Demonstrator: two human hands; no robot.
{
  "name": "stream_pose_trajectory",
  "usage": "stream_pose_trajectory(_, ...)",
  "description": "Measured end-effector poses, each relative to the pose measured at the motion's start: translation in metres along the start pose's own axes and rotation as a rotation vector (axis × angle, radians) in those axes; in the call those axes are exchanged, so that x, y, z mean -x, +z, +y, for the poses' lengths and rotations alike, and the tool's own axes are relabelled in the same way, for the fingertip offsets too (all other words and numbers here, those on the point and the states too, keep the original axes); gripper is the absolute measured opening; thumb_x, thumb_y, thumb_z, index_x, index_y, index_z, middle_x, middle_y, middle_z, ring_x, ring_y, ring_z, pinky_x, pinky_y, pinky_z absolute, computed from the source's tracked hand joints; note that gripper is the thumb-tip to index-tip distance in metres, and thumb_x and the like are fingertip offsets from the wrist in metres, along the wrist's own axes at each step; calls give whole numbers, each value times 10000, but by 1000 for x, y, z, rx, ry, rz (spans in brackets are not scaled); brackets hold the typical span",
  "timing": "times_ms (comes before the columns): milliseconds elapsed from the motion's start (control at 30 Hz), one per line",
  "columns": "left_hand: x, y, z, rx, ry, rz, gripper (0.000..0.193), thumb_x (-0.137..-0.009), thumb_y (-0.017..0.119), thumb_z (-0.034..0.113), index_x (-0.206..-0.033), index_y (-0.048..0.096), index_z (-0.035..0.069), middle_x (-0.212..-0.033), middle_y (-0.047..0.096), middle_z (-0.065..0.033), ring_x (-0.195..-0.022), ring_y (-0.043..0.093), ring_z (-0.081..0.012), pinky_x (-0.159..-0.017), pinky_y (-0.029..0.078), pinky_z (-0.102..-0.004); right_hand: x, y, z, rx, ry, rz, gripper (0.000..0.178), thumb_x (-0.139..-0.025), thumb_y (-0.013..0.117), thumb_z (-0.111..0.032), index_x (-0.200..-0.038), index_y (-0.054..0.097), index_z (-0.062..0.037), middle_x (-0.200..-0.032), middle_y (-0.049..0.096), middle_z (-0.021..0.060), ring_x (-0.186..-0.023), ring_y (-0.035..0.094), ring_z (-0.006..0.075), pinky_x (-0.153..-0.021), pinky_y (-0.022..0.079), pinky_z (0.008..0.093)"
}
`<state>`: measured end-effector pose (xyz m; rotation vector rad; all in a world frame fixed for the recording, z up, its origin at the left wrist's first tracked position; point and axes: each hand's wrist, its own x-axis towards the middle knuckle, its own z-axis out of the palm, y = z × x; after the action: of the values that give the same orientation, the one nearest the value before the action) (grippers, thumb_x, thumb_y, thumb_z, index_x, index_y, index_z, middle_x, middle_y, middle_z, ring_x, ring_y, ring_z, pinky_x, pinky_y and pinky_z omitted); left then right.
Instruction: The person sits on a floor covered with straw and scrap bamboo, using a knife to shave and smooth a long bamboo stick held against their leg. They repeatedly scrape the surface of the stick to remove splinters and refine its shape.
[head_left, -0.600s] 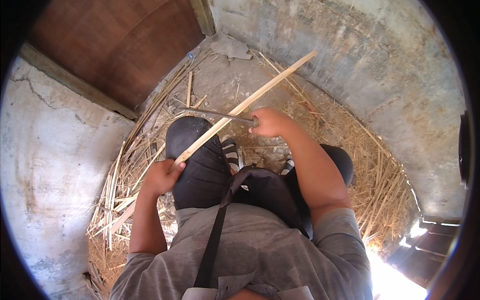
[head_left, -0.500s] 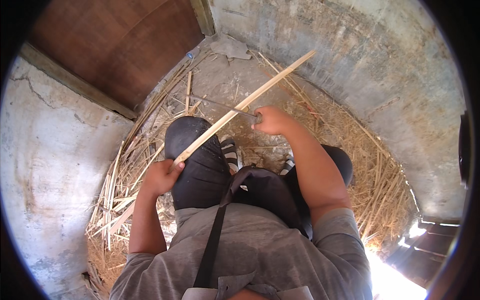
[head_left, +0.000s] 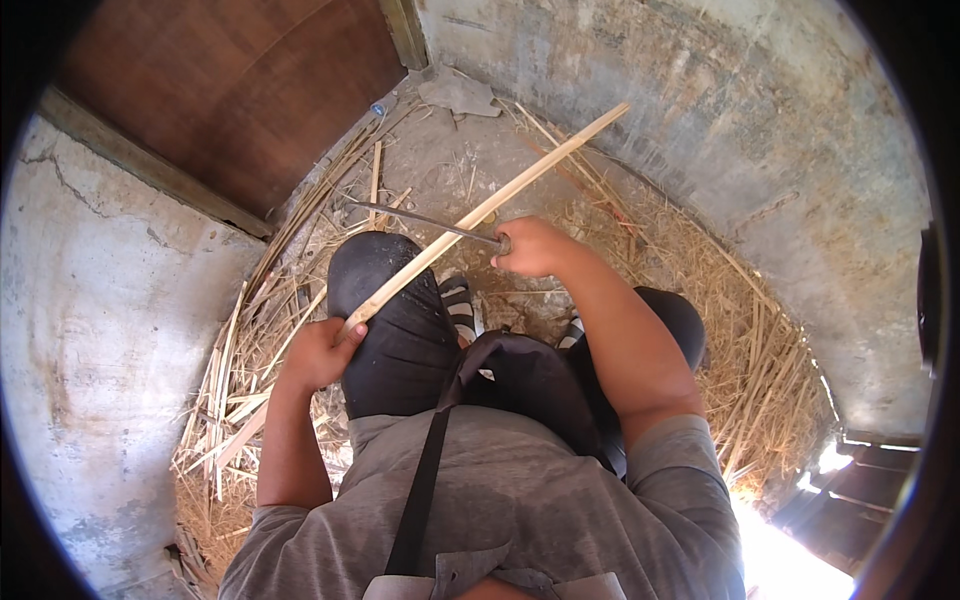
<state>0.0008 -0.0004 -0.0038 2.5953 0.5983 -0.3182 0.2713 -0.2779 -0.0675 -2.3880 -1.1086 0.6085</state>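
A long pale strip of bamboo or wood slants across my left knee, its far end pointing up and to the right. Its near end is gripped in my left hand, thumb along the top. My right hand is closed round the handle of a thin, dark-bladed knife. The blade points left and crosses the strip a little beyond my knee. Whether its edge bites into the strip is too fine to tell.
Split strips and shavings lie heaped along the left wall, and a larger pile of shavings lies at right. Concrete walls curve round me. A brown board stands at the far left. A flat stone piece rests by the far corner.
My right hand and the knife have shifted slightly left and down along the strip toward me. The left hand and the strip have stayed nearly still.
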Motion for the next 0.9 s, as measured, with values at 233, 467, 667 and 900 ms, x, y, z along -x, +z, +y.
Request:
stream_pose_trajectory(233,2,-2,2,-4,-2,3,605,-969,597,578,-809,650,-3,-747,652,-245,-757,650,-450,-698,494,-484,-4,2,1,19,0,41,449,-815,787,-354,-1128,709,-41,-1057,706,242,-1030,668,422,-893,529,475)
stream_pose_trajectory(467,2,-1,2,0,13,24,608,-970,592,583,-807,651,0,-739,649,-248,-754,648,-455,-695,495,-489,0,-4,-2,5,17,46,456,-812,791,-355,-1149,712,-58,-1080,709,238,-1047,667,418,-912,529,469)
stream_pose_trajectory(667,1,0,1,-27,28,25,601,-971,591,577,-805,652,2,-733,647,-245,-747,646,-456,-691,495,-490,0,1,-2,-24,25,23,489,-811,791,-360,-1176,705,-46,-1113,701,250,-1069,662,424,-930,526,466)
stream_pose_trajectory(900,1,0,-2,-8,28,28,597,-970,596,573,-797,647,4,-726,642,-245,-740,643,-453,-686,492,-491,0,-4,0,-6,1,6,511,-812,781,-364,-1194,696,-33,-1129,695,256,-1086,657,423,-943,523,465)
